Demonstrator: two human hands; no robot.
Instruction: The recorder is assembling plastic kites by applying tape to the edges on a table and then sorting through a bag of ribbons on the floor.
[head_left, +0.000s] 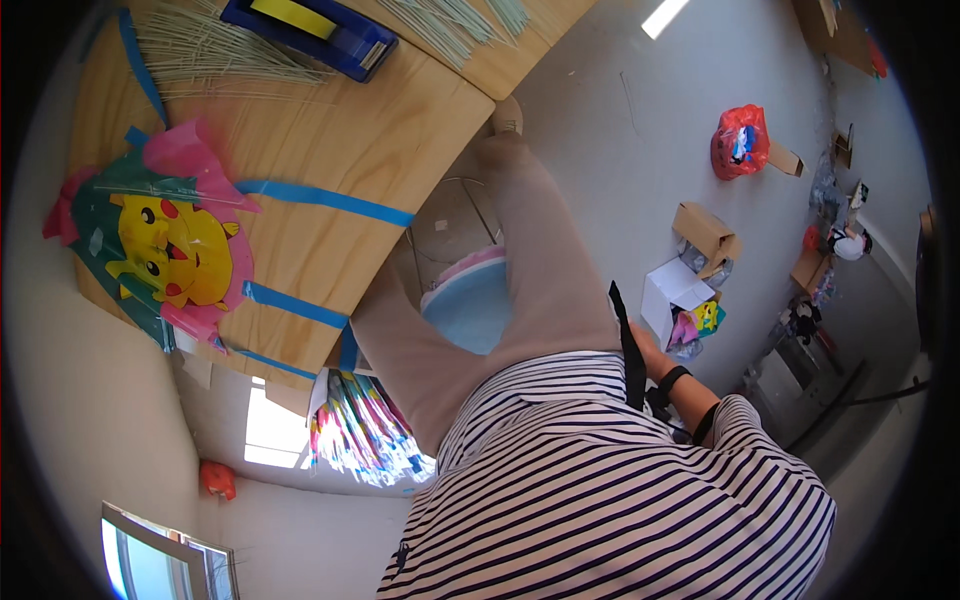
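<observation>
A person in a striped shirt [600,490] and beige trousers [530,270] sits on a blue-and-pink stool [470,300] beside a wooden tabletop [350,140]. The right hand [650,350] hangs at the person's side near a black strap [628,350]; whether it grips anything cannot be told. The left hand is out of view. A yellow-and-pink kite [165,245] lies on the tabletop, thin sticks [210,55] and a blue tape dispenser [310,30] farther off. On the floor, open cardboard boxes [705,235] sit near a red bag [740,140].

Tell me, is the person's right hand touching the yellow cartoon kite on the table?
Apart. The head view shows the right hand beside the hip, far from the kite on the table.
</observation>
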